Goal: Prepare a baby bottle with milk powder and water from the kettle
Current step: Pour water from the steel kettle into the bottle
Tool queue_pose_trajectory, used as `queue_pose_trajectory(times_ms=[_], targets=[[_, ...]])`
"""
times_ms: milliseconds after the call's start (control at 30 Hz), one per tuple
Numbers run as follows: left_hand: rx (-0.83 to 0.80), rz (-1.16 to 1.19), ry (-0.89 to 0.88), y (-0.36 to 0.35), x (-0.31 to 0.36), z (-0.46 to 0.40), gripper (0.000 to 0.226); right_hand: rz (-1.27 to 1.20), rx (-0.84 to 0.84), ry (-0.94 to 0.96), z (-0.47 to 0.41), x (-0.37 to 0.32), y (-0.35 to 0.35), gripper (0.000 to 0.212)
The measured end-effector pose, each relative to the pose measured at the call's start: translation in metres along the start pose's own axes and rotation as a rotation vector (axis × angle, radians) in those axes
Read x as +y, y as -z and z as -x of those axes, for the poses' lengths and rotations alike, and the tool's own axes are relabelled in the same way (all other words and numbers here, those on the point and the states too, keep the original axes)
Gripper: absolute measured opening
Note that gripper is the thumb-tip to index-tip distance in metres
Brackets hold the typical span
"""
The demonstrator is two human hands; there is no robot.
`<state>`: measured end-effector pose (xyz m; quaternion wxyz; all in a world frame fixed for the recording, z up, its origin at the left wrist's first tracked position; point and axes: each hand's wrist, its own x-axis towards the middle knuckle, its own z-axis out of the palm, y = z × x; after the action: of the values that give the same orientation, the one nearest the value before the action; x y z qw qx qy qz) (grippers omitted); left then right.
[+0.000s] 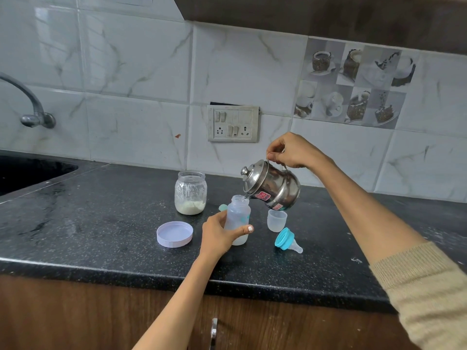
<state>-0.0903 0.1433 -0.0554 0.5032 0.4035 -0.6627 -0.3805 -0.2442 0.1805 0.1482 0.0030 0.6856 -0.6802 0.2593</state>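
Dark speckled tabletop (101, 223), seen from above and in front, tiled wall behind, sink edge at far left.

Steel kettle (271, 186) held above the tabletop, tipped forward and down to the left, lid on, spout right at the mouth of the bottle (238, 218). Right hand (293, 152) above the kettle, fingers closed round its thin top handle. Thin stream just visible entering the bottle mouth.

Jar (190, 193) of milk powder standing open behind the bottle, about a quarter full, powder clinging to the inner wall. Round lilac lid (174, 234) lying flat to the left of the bottle, rim up.

Bottle upright on the tabletop, near centre, clear, with pale contents low inside; level hard to read. Left hand (219, 236) wrapped round its lower half, thumb across the front, holding it steady.

Small clear cap (277, 219) standing mouth up, directly under the kettle base. Blue ring with teat (288, 239) lying on its side, to the right of the bottle. Small green object (223, 207) behind the bottle, mostly hidden.

For a clean pour: probably best to keep the spout over the centre of the narrow mouth, tilt slowly, hold the bottle firmly on the tabletop, watch the rising level, and right the kettle before the neck fills. Risk of drips onto the cap below if the kettle swings right.
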Motion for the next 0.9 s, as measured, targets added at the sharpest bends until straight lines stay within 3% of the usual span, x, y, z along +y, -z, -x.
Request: queue_pose_trajectory(times_ms=[900], targets=[[-0.009,0.016,-0.003,0.0005,0.0011,0.0005,0.048,0.047,-0.006,0.0,0.0004,-0.0057,-0.0003,0.013]])
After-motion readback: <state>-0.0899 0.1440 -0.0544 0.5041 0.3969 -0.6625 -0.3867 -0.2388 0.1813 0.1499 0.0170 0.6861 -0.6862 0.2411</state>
